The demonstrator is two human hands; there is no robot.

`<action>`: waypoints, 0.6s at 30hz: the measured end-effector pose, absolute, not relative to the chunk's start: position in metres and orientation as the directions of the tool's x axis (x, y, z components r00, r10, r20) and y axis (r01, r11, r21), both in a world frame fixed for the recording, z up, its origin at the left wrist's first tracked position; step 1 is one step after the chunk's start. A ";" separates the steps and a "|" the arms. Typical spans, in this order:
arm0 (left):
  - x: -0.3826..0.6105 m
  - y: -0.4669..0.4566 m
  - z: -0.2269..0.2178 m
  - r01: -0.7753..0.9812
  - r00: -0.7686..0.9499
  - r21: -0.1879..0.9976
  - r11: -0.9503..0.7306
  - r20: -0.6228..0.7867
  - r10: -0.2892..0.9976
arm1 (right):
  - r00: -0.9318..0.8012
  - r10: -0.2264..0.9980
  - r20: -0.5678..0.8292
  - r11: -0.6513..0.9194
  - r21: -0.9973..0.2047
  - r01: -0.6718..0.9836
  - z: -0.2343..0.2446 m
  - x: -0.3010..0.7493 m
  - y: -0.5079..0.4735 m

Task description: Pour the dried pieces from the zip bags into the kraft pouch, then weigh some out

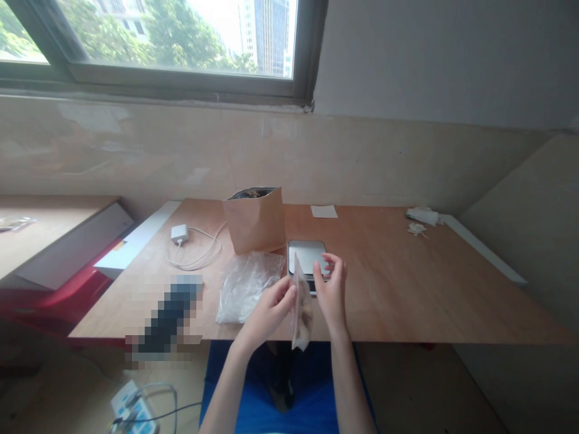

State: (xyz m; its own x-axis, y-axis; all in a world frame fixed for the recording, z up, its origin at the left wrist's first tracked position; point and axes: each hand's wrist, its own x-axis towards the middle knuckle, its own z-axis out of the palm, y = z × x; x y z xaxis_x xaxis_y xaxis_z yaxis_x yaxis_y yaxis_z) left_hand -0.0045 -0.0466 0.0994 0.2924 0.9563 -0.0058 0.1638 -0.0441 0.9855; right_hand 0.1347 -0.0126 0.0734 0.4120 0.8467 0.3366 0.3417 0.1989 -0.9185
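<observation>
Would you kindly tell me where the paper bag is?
In the head view, the paper bag stands left of centre on the table, behind the plastic bags.

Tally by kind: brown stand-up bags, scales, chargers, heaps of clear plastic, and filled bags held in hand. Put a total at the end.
Brown stand-up bag: 1
Scale: 1
Charger: 1
Heap of clear plastic: 1 (separate pieces cannot be counted)
Filled bag held in the left hand: 1
Total: 5

Daylight glares through the window while the wall at upper right lies dim.
</observation>
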 end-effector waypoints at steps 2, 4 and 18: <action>-0.005 -0.044 0.097 0.099 0.214 0.995 -0.010 -0.012 0.977 | 0.348 0.874 0.340 0.213 -0.911 0.353 0.076 0.130 -0.014; -0.007 -0.040 0.095 0.063 0.125 0.998 -0.008 0.000 0.992 | 0.180 0.940 0.289 0.229 -0.928 0.294 0.081 0.125 -0.017; -0.003 -0.039 0.087 -0.149 -0.040 0.988 0.034 -0.040 0.998 | -0.336 0.936 0.101 0.176 -0.964 0.201 0.089 0.113 -0.028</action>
